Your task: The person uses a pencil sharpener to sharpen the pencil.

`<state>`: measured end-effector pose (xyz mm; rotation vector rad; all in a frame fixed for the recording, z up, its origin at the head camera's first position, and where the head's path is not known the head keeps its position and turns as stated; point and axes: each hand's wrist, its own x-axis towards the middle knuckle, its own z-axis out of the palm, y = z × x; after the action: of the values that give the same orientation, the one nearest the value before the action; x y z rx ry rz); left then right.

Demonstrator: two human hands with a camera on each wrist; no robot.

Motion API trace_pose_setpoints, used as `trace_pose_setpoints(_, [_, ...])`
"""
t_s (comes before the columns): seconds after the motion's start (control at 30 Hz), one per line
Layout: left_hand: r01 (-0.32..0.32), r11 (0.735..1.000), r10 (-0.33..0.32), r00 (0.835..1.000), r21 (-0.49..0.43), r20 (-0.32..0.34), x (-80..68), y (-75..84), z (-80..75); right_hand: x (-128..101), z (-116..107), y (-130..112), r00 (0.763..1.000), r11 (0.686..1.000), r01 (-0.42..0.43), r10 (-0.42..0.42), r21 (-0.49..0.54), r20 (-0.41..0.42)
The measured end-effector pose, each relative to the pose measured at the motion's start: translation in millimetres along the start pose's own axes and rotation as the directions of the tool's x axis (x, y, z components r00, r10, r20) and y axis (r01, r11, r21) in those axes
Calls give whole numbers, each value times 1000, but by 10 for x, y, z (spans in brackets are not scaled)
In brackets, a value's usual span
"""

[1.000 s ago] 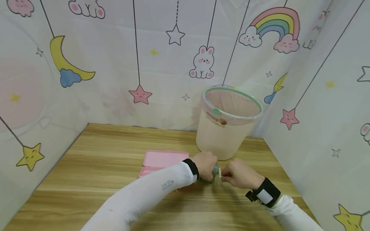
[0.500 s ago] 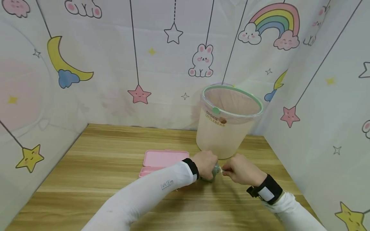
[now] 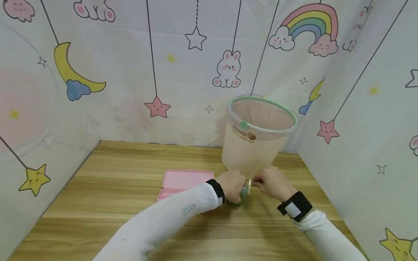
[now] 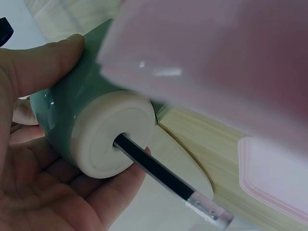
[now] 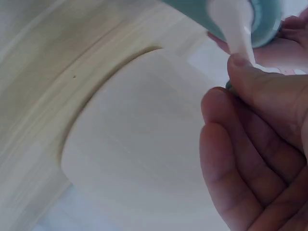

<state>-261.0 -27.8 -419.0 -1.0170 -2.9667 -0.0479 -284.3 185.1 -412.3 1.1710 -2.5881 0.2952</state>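
We are gripping green sharpener (image 4: 72, 122) in left hand (image 3: 232, 185), fingers (image 4: 43, 62) curling round green body; black pencil (image 4: 159, 173) sitting in its white end. Right hand (image 3: 273, 184) is pinching white crank (image 5: 236, 26) at sharpener's far end, fingers (image 5: 260, 91) curling narrow. Sharpener is sitting low above worktop (image 3: 114, 188), at 6 o'clock of pale bin (image 3: 251, 152). Pink case (image 3: 183, 181) is lying at 9 o'clock of left hand.
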Motion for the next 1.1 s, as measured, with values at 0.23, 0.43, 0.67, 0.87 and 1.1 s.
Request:
trace_pose_setpoints(0.23, [-2,1000,2,1000,23,-1,20,-6,37,-27,263,92,999,999,-15,13,-34,-40])
trace_pose_setpoints(0.43, [-9,1000,9,1000,9,-1,49,-10,51,-118,453,164,998,1000,-12,13,19,-58])
trace_pose_setpoints(0.67, [-10,1000,10,1000,-10,3,53,-7,68,-191,559,135,1000,993,-14,16,117,-19])
trace_pose_setpoints(0.87, [-8,1000,8,1000,-18,0,55,-3,81,-256,580,73,1000,983,0,0,185,-1])
trace_pose_setpoints(1.1, [-1,1000,1,1000,-27,7,48,-8,71,-331,576,16,998,963,-13,-2,269,56])
